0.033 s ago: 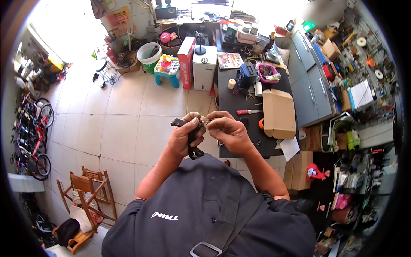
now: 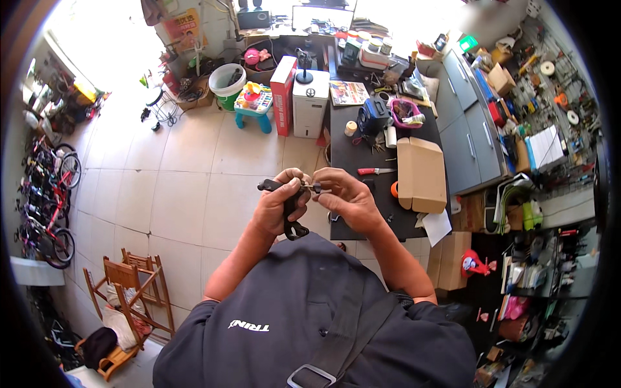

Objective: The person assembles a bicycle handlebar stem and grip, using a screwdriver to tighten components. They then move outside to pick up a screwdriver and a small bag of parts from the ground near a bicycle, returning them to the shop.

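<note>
In front of my chest, my left hand (image 2: 279,199) is closed round a black, curved part (image 2: 294,229) whose lower end hooks out below the fingers. Its other black end sticks out past the thumb on the left. A thin brass-coloured rod (image 2: 306,186) with a small black knob (image 2: 316,188) at its right end projects from the left hand's grip. My right hand (image 2: 347,199) has curled fingers and thumb around the knob, which shows between the fingertips. The exact kind of the black part is too small to tell.
A dark workbench (image 2: 349,223) stands to the right, bearing an opened cardboard box (image 2: 422,173), a red-handled knife (image 2: 375,171) and a pink basket (image 2: 406,111). Bicycles (image 2: 61,194) line the left wall. A wooden chair (image 2: 123,278) stands at lower left, with a white bucket (image 2: 226,81) farther off.
The right fingertips have shifted slightly, and the black knob now shows between them, where the fingers covered it before. The left hand keeps its hold on the black part.
</note>
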`<state>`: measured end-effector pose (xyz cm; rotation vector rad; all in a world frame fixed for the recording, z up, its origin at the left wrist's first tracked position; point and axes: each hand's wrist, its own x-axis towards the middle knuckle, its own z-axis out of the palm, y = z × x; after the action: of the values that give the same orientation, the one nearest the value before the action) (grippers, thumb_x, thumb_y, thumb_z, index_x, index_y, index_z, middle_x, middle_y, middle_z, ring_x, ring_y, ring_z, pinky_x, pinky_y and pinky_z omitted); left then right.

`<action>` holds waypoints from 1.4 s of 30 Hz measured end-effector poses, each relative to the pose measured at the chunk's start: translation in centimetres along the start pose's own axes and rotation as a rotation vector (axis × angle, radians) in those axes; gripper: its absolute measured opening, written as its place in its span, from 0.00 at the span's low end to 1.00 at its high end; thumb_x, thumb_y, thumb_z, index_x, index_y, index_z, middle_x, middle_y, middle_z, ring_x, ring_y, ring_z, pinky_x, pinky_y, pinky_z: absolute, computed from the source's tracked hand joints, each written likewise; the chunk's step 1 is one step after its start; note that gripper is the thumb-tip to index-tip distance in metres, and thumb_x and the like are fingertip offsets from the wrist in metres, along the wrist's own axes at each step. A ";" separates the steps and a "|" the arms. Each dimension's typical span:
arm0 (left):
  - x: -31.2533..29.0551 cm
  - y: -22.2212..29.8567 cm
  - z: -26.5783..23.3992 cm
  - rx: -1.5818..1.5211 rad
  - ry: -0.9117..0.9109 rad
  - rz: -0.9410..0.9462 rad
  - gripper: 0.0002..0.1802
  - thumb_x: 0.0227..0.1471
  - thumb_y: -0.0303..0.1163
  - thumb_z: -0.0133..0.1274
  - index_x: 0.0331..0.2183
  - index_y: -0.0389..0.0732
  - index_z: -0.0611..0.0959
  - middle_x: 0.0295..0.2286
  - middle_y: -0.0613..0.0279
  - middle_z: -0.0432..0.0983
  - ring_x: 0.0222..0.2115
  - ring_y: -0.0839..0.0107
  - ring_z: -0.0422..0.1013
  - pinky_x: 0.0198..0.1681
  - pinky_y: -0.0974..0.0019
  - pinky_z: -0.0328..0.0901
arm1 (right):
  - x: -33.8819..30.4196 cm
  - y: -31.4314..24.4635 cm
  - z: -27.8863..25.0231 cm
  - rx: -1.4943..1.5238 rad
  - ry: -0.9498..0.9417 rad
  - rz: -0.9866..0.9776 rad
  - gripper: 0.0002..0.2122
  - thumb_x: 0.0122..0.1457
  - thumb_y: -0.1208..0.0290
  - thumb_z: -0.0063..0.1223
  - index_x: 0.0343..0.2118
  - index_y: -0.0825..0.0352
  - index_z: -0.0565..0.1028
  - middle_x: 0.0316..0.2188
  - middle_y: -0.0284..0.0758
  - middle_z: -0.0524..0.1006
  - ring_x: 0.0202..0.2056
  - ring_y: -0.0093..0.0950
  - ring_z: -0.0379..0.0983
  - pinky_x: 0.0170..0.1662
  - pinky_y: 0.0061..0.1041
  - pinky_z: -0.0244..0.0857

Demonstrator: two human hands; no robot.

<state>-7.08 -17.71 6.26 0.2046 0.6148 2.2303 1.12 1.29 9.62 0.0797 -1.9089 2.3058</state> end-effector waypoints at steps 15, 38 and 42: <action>0.9 -0.7 0.7 0.031 -0.023 0.081 0.11 0.63 0.31 0.52 0.45 0.39 0.76 0.40 0.55 0.75 0.27 0.73 0.71 0.15 0.75 0.62 | 0.6 -0.5 -1.0 0.401 -0.053 0.264 0.13 0.64 0.81 0.56 0.52 0.72 0.75 0.39 0.38 0.81 0.39 0.28 0.79 0.44 0.30 0.75; 1.5 0.3 -0.2 0.035 -0.057 0.059 0.09 0.63 0.28 0.53 0.45 0.38 0.77 0.40 0.57 0.73 0.30 0.73 0.71 0.17 0.73 0.65 | 2.0 0.9 -1.3 0.413 -0.011 0.308 0.09 0.65 0.80 0.57 0.47 0.70 0.74 0.34 0.39 0.80 0.30 0.31 0.80 0.37 0.31 0.78; 1.8 0.0 -0.8 0.003 -0.099 0.136 0.10 0.62 0.28 0.53 0.45 0.39 0.76 0.40 0.55 0.72 0.29 0.72 0.71 0.17 0.73 0.63 | 2.0 1.1 -1.4 0.274 -0.096 0.219 0.08 0.67 0.79 0.52 0.47 0.70 0.75 0.36 0.36 0.78 0.31 0.30 0.78 0.39 0.30 0.76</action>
<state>-8.52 -16.68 5.47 0.3658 0.5647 2.3337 -0.95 2.57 8.55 0.0123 -1.7054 2.7455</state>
